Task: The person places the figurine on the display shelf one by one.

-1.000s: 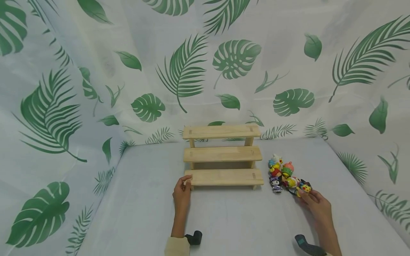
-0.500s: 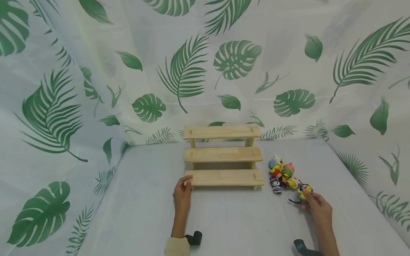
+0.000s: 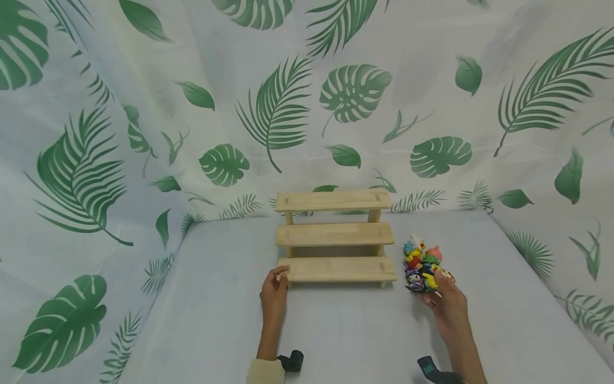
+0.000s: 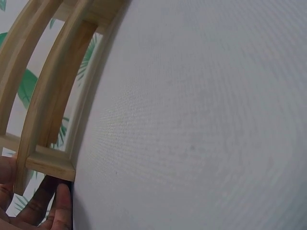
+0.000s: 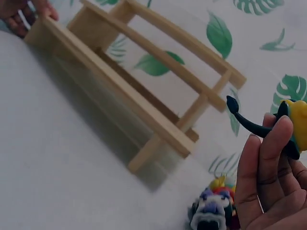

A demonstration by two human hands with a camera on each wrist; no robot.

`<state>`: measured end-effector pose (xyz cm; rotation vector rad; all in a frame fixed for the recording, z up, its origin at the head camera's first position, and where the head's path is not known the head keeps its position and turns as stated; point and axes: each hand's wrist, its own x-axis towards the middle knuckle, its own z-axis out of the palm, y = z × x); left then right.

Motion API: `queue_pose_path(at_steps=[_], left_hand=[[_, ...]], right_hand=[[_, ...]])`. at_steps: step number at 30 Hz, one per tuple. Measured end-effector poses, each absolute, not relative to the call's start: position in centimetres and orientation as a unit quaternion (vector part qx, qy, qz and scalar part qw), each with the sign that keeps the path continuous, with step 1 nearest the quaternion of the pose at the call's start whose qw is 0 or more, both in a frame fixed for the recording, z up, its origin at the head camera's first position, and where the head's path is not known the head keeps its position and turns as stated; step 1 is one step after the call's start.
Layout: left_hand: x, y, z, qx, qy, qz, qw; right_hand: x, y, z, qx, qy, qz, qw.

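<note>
A three-tier light wooden display stand [image 3: 336, 234] stands near the back wall. My left hand [image 3: 274, 298] grips the left end of its lowest step; in the left wrist view, the thumb lies on one side of the board [image 4: 50, 165] and curled fingers on the other. Right of the stand, my right hand [image 3: 451, 312] pinches a yellow toy figurine with a dark curved tail [image 5: 298, 122], lifted above the table. Behind and beneath it lies a cluster of several small colourful figurines [image 3: 414, 248], including a purple-and-white one [image 5: 211, 211]. The held figurine partly covers this cluster in the head view.
White sheeting printed with green leaves [image 3: 355, 93] forms the back and side walls. A pale cloth [image 3: 345, 330] covers the table. Dark wrist-camera mounts [image 3: 293, 361] sit at both wrists. The stand's steps carry nothing.
My right hand has picked the yellow figurine from the cluster's near right edge, then moved left with it, in front of the other figurines. The left hand stays on the stand.
</note>
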<state>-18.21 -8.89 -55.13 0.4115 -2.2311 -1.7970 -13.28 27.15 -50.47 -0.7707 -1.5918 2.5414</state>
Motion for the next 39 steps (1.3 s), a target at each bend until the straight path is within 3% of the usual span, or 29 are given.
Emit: queue_pose_path(at_steps=[7, 16, 30, 39], left_hand=[[-18.2, -8.8, -55.2, 0.135, -0.766, -0.617, 0.119], [-17.9, -8.7, -55.8, 0.139, -0.763, -0.62, 0.119], [-18.4, -9.1, -55.3, 0.142, -0.76, -0.622, 0.125], [-18.8, -9.6, -55.0, 0.118, -0.771, -0.618, 0.1]], right_hand=[[-15.4, 24.5, -49.3, -0.078, -0.573, 0.815, 0.043], [-18.7, 21.7, -47.8, -0.033, -0.623, 0.781, 0.031], [-24.4, 16.2, -43.7, 0.055, -0.647, 0.757, 0.065], [-27.9, 12.9, -42.0, 0.12, -0.676, 0.723, 0.084]])
